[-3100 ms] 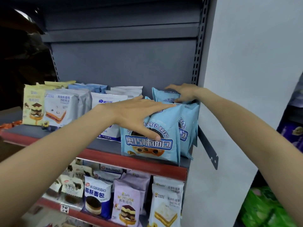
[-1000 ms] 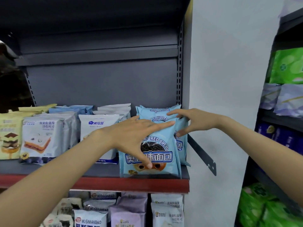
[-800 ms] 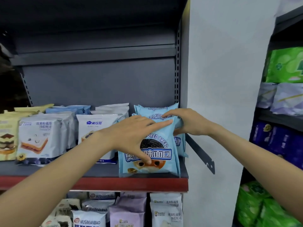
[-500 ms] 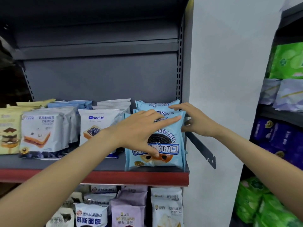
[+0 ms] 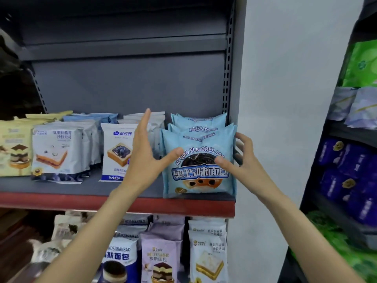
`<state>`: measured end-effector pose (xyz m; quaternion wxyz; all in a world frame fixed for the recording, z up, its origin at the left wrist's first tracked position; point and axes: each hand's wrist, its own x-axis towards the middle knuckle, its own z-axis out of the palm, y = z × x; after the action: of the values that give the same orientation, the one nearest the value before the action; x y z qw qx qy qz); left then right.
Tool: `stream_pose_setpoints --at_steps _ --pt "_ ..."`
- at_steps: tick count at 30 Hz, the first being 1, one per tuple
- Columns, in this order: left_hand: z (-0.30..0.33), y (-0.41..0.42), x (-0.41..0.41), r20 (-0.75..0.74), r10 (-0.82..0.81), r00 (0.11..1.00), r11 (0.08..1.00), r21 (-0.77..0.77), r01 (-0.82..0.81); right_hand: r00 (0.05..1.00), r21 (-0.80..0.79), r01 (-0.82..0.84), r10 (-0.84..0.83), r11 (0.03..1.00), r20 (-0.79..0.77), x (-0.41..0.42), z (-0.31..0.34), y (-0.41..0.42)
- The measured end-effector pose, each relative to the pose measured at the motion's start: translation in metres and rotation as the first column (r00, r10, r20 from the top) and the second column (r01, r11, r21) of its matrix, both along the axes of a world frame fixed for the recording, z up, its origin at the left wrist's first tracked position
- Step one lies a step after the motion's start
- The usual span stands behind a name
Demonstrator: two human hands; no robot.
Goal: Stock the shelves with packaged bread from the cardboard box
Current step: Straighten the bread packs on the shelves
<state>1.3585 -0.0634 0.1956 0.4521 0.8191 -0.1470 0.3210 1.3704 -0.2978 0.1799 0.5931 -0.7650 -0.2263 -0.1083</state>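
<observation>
Head view, shelf at chest height.

Left hand (image 5: pixel 143 160): grip released, fingers spread and pointing up, palm turned toward the packs. Its thumb tip reaches the left part of the front blue bread pack (image 5: pixel 199 170); whether it touches or only overlaps in view, cannot tell.

Right hand (image 5: pixel 242 162): grip released, fingers loosely curled. Thumb lies across the right part of the pack face, fingers wrap round the pack's right edge beside the slotted upright (image 5: pixel 227 64). Contact looks light; nothing is clenched or lifted.

Task's thing: the front blue pack stands upright on the grey shelf (image 5: pixel 61 186), bottom edge just behind the red front lip (image 5: pixel 163 204), at the far right end of the row. More blue packs (image 5: pixel 199 120) are stacked behind it, tops showing. It sits directly between the two grips, right of the left one and left of the right one. Its face is roughly square, standing slightly taller than wide.

Right hand is the nearer; it is already at the pack's edge.

Cardboard box: not in view.

Judgement: the row looks squared and the hands appear about to come off. Next pack must come from the box, so both grips would have to drop away from the shelf.
</observation>
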Motion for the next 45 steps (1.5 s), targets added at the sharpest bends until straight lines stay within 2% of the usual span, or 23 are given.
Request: stream_pose_setpoints --at_steps 2,3,7,12,14,17,22,29,34,38,43,45 --pt "-0.006 0.000 0.003 -0.188 -0.141 0.972 0.975 -0.197 0.103 0.999 0.028 0.008 -0.007 1.000 -0.041 0.007 -0.002 0.004" --pt "-0.009 -0.002 0.008 -0.232 -0.203 0.951 0.955 -0.260 0.141 0.998 0.048 0.007 -0.005 0.999 -0.055 0.009 -0.004 0.005" --pt "-0.012 -0.008 0.023 -0.273 -0.309 0.911 0.916 -0.343 0.208 0.999 0.128 0.000 0.006 0.992 -0.046 0.009 -0.007 0.012" --pt "-0.011 -0.004 0.021 -0.187 -0.290 0.939 0.922 -0.318 0.221 1.000 0.158 -0.014 0.017 0.987 -0.017 0.008 -0.007 0.012" --pt "-0.009 -0.003 0.023 -0.191 -0.251 0.949 0.947 -0.252 0.199 0.998 0.161 -0.029 0.036 0.987 -0.044 0.012 -0.007 0.016" --pt "-0.007 -0.003 0.033 -0.213 -0.221 0.952 0.956 -0.238 0.169 0.994 0.209 -0.026 0.048 0.978 -0.102 0.020 -0.011 0.023" --pt "-0.013 0.000 0.043 -0.187 -0.090 0.978 0.991 -0.110 0.070 0.997 0.193 0.075 -0.069 0.978 -0.039 0.022 -0.019 0.027" --pt "-0.007 0.000 0.036 -0.189 -0.133 0.973 0.990 -0.074 0.121 0.995 0.169 0.102 -0.105 0.980 0.005 0.017 -0.022 0.031" --pt "-0.012 0.000 0.031 -0.254 -0.252 0.934 0.967 -0.108 0.232 0.993 0.222 0.108 -0.113 0.969 0.014 0.016 -0.026 0.036" --pt "-0.001 0.003 0.036 -0.217 -0.263 0.940 0.964 -0.105 0.245 0.993 0.229 0.092 -0.106 0.969 0.051 0.017 -0.023 0.039" --pt "-0.004 0.003 0.035 -0.204 -0.209 0.956 0.978 -0.028 0.208 0.984 0.161 0.142 -0.157 0.977 0.087 0.016 -0.022 0.037" --pt "-0.009 0.006 0.040 -0.205 -0.177 0.963 0.983 0.012 0.183 0.988 0.137 0.134 -0.143 0.982 0.058 0.016 -0.021 0.033"
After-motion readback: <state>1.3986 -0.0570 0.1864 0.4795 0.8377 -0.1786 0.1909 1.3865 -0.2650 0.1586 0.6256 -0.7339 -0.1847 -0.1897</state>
